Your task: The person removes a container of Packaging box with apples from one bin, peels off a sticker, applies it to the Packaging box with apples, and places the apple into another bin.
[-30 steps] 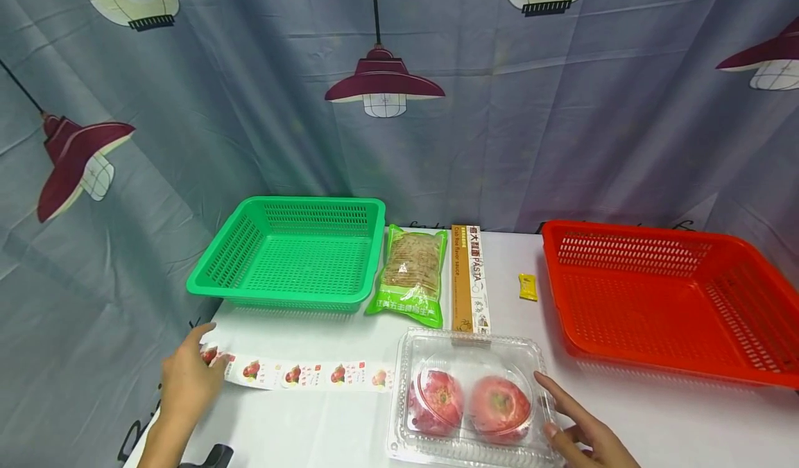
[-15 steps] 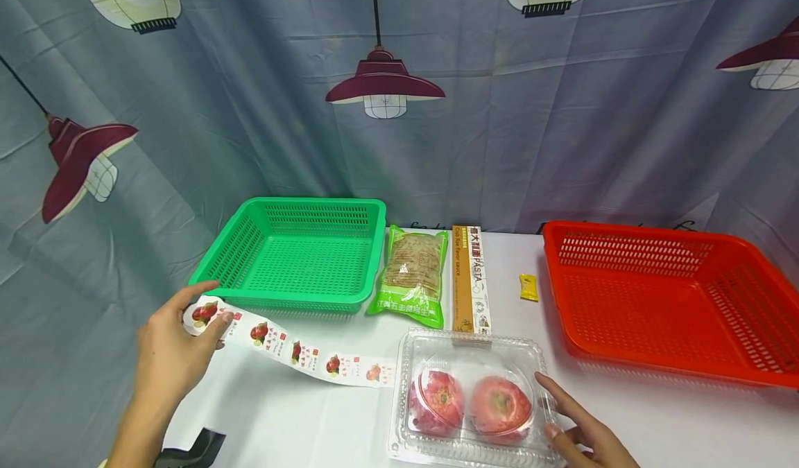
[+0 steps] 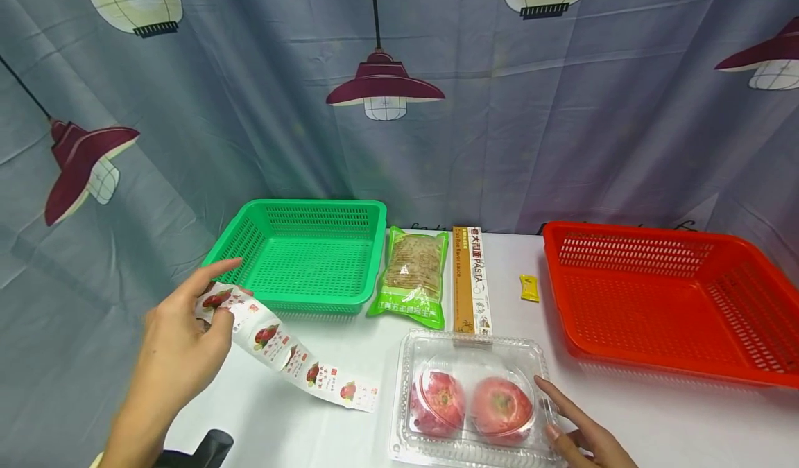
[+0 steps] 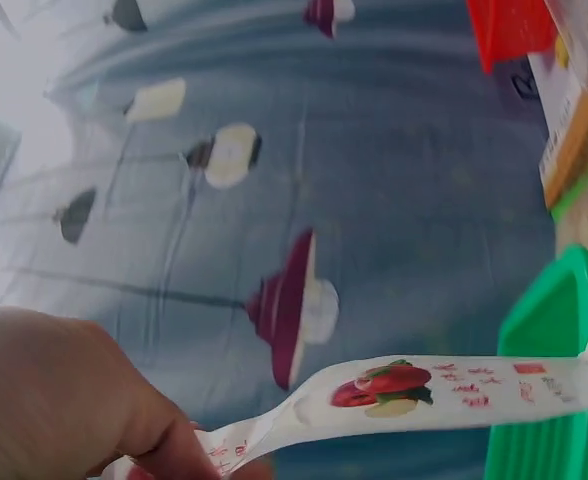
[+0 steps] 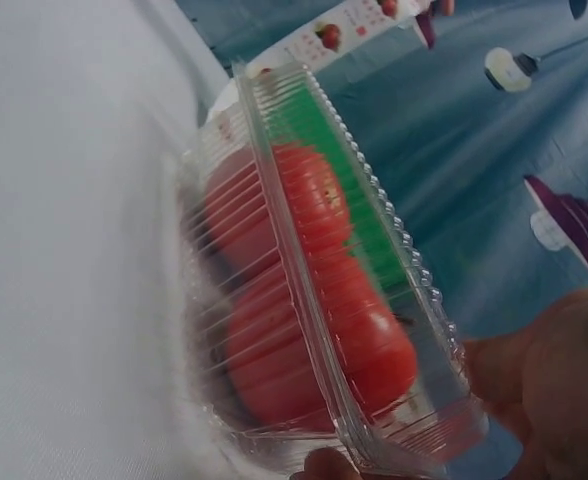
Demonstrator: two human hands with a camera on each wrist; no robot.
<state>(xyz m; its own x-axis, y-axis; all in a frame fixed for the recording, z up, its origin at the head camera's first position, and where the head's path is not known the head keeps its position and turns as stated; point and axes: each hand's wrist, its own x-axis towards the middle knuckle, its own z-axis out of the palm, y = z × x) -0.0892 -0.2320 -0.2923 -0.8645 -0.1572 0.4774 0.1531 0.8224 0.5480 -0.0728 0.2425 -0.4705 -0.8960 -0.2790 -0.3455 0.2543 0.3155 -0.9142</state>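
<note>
Right across the back, the view is filled by a blue-grey curtain (image 3: 474,156) printed with hanging lamps (image 3: 385,83), and before it a white table (image 3: 312,440) is laid out. On the right a red basket (image 3: 649,315) is seen, on the left a smaller green basket (image 3: 312,267). And here, at the near edge, the clear box (image 3: 401,399) is set flat, two red fruits (image 3: 501,410) enclosed, its right side touched by the right hand (image 3: 587,430), thumb and forefinger spread apart. Over to the left, the strip of labels (image 3: 265,336) is pinched by the left hand (image 3: 184,343), held above the table, its loose end dipped just beside the clear box, not touching it. The step in hand is judged to be the handling of that strip while the clear box is steadied; for the next move, a controlled pinch seems called for, lest a twist be allowed in. Behind, a green-edged bag (image 3: 412,267) is spotted, then a slim pasta box (image 3: 472,281), and, tiniest of all, a yellow packet (image 3: 529,288)
</note>
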